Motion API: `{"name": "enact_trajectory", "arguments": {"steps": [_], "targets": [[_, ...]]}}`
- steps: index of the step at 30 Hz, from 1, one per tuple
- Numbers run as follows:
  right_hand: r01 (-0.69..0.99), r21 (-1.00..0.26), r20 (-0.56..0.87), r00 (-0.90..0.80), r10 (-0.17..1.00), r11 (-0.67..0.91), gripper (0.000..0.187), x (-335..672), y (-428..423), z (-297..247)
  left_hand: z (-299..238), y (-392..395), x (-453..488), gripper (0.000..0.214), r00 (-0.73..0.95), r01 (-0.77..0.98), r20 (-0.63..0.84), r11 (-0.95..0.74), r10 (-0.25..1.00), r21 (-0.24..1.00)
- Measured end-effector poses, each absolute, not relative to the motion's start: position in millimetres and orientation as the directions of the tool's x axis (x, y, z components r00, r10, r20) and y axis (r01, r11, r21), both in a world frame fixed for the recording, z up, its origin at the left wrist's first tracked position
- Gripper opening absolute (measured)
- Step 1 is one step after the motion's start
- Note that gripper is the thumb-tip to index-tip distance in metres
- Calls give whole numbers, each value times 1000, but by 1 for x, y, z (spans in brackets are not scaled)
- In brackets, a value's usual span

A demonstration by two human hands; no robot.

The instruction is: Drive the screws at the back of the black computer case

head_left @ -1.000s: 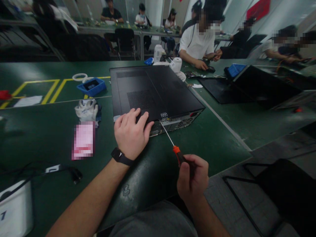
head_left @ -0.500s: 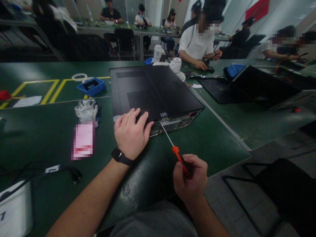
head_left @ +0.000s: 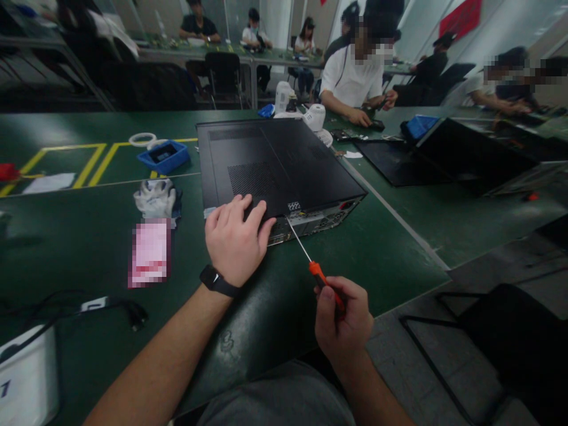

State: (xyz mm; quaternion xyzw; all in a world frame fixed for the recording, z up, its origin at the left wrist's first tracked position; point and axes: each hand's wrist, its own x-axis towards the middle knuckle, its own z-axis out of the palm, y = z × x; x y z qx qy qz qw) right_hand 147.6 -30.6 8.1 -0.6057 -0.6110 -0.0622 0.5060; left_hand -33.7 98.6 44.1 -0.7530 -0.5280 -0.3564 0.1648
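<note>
A black computer case (head_left: pixel 310 160) lies flat on the green table, its rear panel with ports and a vent facing me. My left hand (head_left: pixel 236 239) rests on the near left edge of the case, fingers spread over the top cover and thumb at the edge. In my right hand (head_left: pixel 344 316) is a screwdriver (head_left: pixel 317 271) with an orange and black handle, gripped between thumb and fingers. Its thin metal shaft points up and left, and the tip meets the upper rim of the rear panel, right of my left thumb. Whatever the tip touches is too small to make out.
Left of the case are a blue bin (head_left: pixel 164 155), work gloves (head_left: pixel 156 198), a pink packet (head_left: pixel 149 251) and black cables (head_left: pixel 110 305). A co-worker (head_left: pixel 352 83) sits across the table. An opened case (head_left: pixel 479 157) stands at right, above a black chair (head_left: pixel 506 331).
My right thumb and fingers have shifted around the screwdriver handle. The tip stays at the same spot on the rear panel, and my left hand has not moved.
</note>
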Motion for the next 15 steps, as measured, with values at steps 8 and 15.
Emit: {"name": "enact_trajectory", "arguments": {"steps": [8,15], "targets": [[841,-473,732,210,648,262,21,145,-30,11,45,99,-34,33,195,914,699,-387,688,126],[834,-469,735,187,651,290,24,143,-29,13,44,100,-35,31,188,912,697,-386,692,138]]}}
